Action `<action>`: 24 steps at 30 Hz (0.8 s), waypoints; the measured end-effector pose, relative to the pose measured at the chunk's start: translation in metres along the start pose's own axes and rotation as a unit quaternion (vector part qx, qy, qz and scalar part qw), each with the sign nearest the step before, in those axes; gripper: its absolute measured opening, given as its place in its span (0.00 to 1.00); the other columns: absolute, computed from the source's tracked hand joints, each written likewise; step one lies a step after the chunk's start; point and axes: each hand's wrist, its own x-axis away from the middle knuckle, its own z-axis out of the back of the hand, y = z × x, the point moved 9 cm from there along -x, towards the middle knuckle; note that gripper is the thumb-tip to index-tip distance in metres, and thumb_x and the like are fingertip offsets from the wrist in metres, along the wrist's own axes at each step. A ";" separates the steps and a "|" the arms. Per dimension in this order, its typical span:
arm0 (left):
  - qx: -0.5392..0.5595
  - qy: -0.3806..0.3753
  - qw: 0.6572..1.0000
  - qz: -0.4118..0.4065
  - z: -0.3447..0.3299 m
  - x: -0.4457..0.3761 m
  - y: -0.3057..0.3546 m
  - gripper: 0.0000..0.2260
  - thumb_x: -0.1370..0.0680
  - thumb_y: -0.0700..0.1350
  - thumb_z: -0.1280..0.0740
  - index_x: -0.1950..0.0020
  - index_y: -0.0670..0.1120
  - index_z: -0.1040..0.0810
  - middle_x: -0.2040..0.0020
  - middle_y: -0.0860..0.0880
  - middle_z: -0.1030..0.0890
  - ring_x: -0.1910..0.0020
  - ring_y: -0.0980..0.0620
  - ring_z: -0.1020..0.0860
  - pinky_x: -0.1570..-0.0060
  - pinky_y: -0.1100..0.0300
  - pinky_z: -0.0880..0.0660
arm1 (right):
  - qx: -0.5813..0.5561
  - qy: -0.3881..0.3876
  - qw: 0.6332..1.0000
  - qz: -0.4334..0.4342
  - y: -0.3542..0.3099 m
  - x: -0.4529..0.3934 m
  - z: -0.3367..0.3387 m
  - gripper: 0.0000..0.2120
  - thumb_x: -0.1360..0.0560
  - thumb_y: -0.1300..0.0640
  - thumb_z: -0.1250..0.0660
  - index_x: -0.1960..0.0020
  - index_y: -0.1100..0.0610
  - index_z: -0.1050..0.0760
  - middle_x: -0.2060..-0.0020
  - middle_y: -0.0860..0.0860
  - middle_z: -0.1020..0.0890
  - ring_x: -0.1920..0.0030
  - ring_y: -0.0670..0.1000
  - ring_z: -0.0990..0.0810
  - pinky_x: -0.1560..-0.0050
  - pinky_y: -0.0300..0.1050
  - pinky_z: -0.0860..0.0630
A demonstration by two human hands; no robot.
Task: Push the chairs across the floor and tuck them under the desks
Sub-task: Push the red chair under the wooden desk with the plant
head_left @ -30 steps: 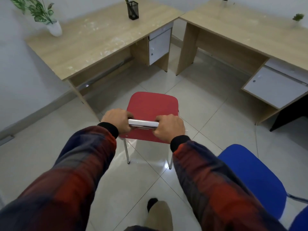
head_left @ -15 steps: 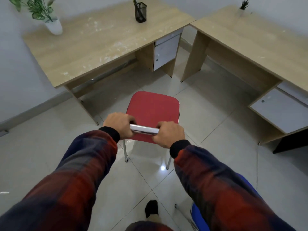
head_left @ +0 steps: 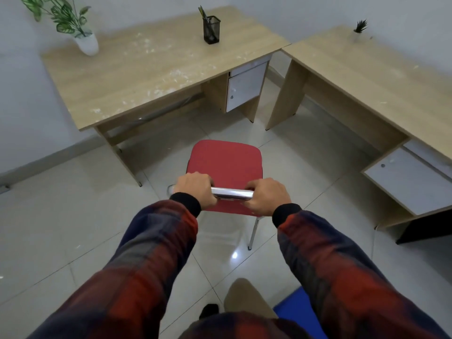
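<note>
Left hand (head_left: pixel 194 189) grasps the chrome back rail (head_left: pixel 231 192) of the red chair (head_left: pixel 225 165) at frame centre; right hand (head_left: pixel 266 196) grips the same rail. Chair stands on the tiled floor (head_left: pixel 61 228), short of the left desk (head_left: pixel 151 67). Right desk (head_left: pixel 381 79) occupies upper right. Blue chair (head_left: pixel 296 311) partly visible, lower edge.

Both arms are covered by long sleeves (head_left: pixel 151 260) in a blurred plaid of dark red and navy, each ended by a black ribbed cuff (head_left: pixel 186 203) at the wrist. Below the sleeves, a khaki trouser leg (head_left: pixel 244 299) and a black shoe (head_left: pixel 208 310) are seen.
</note>
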 end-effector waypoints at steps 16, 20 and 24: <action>0.023 0.064 0.997 0.044 0.065 -0.090 0.053 0.18 0.34 0.61 0.30 0.50 0.53 0.17 0.58 0.52 0.17 0.61 0.47 0.22 0.60 0.59 0.31 | 0.002 0.018 0.995 0.100 0.065 -0.105 0.080 0.13 0.33 0.44 0.28 0.51 0.48 0.17 0.61 0.47 0.17 0.59 0.54 0.20 0.61 0.43 0.28; 0.027 0.023 0.993 0.114 0.072 -0.109 0.058 0.22 0.35 0.66 0.29 0.52 0.50 0.18 0.61 0.50 0.20 0.61 0.46 0.23 0.60 0.58 0.31 | 0.030 0.006 0.989 0.143 0.071 -0.131 0.095 0.15 0.33 0.43 0.28 0.49 0.48 0.18 0.58 0.49 0.16 0.57 0.54 0.19 0.56 0.46 0.22; 0.041 0.018 0.987 0.157 0.045 -0.102 0.083 0.18 0.32 0.61 0.30 0.54 0.47 0.19 0.59 0.48 0.19 0.63 0.45 0.25 0.62 0.59 0.30 | 0.058 -0.023 0.982 0.177 0.097 -0.134 0.082 0.16 0.34 0.42 0.30 0.49 0.47 0.18 0.59 0.47 0.16 0.57 0.54 0.19 0.54 0.48 0.20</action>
